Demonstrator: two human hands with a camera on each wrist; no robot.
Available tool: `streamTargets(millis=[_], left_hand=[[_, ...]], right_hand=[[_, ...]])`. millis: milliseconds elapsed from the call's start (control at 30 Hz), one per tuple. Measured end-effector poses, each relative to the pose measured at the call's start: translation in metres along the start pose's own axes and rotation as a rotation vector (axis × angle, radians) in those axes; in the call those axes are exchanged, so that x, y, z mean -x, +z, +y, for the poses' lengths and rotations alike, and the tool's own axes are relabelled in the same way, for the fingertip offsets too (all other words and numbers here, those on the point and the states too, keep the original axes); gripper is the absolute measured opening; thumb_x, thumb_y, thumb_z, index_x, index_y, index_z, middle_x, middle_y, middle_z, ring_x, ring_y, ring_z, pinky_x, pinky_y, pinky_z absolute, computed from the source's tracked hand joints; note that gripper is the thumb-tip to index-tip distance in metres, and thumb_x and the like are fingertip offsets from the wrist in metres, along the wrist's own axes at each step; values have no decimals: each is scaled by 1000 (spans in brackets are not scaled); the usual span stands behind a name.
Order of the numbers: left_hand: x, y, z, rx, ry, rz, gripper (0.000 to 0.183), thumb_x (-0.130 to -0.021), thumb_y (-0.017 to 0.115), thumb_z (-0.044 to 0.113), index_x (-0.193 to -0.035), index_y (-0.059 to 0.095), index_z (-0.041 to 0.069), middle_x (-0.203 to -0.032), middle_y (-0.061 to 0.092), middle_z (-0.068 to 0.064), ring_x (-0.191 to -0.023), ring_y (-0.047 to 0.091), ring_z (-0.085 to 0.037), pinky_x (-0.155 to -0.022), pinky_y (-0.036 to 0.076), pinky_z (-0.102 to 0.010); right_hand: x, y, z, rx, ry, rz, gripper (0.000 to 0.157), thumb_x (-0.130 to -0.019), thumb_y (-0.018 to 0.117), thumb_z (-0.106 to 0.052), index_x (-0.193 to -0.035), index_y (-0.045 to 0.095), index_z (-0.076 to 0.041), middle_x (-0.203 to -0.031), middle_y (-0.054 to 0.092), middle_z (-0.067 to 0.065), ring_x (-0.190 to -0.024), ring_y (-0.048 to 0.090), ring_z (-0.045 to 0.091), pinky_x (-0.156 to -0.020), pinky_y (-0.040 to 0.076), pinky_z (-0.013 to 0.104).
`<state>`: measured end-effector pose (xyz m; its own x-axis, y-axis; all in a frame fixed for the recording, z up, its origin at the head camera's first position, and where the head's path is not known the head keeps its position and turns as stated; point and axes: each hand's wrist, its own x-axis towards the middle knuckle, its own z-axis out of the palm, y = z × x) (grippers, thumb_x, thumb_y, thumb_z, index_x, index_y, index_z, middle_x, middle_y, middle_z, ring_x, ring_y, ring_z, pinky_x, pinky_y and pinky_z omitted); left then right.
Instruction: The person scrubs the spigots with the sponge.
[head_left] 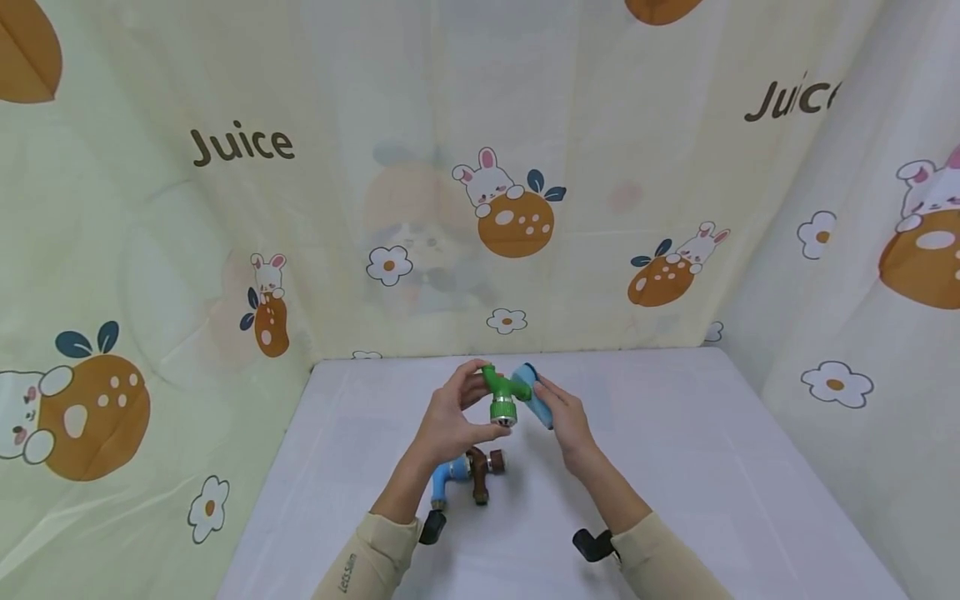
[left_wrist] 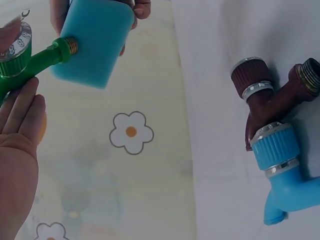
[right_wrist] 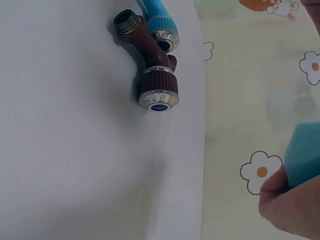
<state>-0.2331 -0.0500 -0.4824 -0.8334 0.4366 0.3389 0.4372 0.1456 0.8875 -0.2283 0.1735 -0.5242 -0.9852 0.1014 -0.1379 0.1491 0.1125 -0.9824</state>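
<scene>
Raised above the table, my left hand grips a green tap, thumb on its round knob end and fingers along the body. In the left wrist view the green tap points its brass-threaded end at a light blue sponge, close to or touching its face; which, I cannot tell. My right hand pinches that sponge by its edge. Only part of the right hand and sponge shows in the right wrist view.
A brown tap and a blue tap lie together on the white table, below the left hand. Black wrist-camera parts stick out beside the sleeves. A patterned curtain stands behind the table and at both sides.
</scene>
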Motion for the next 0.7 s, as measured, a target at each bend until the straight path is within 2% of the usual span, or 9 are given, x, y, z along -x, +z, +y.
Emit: streamTargets(millis=[233,400,500,567,700], left_hand=[[0,-4,-3,112,-33,30,93,-77,94,13,-153,41,24,-137,69,4,-128,66,-16,-116,44,-50],[-1,-5,-4,178,-28,71,89,-79,92,13,-151,42,23,-139,64,2,-128,66,-18,-115,46,-48],[-1,-6,-4,214,-39,100,86,-80,91,15,-151,43,23,-141,61,0,-127,66,-19,-114,47,-49],[-2,-7,-5,240,-48,120,86,-80,91,15,-151,43,19,-143,59,0,-126,67,-20,-113,48,-48],[-2,-10,-7,353,-68,180,84,-81,89,8,-150,40,9,-145,59,-5,-125,66,-20,-108,53,-36]], right_hand=[[-1,-1,2,-178,54,-124,70,-107,43,-55,-155,42,-4,-143,46,18,-122,44,28,-95,40,35],[2,1,2,-176,24,-100,67,-108,43,-53,-153,46,-3,-134,49,19,-115,45,27,-90,40,35],[5,3,1,-137,-32,-54,63,-108,46,-49,-156,46,-8,-142,50,18,-121,44,28,-97,38,39],[7,4,1,-106,-94,-21,57,-109,49,-44,-158,45,-14,-148,48,16,-127,42,29,-103,36,44],[13,9,2,-38,-300,71,51,-108,57,-32,-158,46,-27,-152,43,11,-136,40,29,-113,34,54]])
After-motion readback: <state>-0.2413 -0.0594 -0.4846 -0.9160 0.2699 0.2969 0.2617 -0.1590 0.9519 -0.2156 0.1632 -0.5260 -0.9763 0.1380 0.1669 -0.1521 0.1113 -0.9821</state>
